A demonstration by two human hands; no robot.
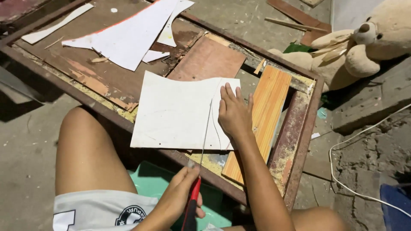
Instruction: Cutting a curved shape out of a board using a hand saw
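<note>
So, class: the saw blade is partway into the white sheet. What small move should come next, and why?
Probably another short stroke of the saw along the curved pencil line. The left hand grips the red handle, the thin blade sits in a cut partway up the white sheet, and the right hand presses the sheet flat beside it.

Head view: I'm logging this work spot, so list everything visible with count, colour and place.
white board: one, white, flat on the frame, partly cut
saw: one, red-and-black handle, thin blade in the cut
orange plank: one, under the board's right edge
metal frame: one, rusty brown, on the floor
white offcuts: several, upper left
teddy bear: one, beige, upper right
white cable: one, right floor
right hand: pressing on the board
left hand: gripping the saw
</note>
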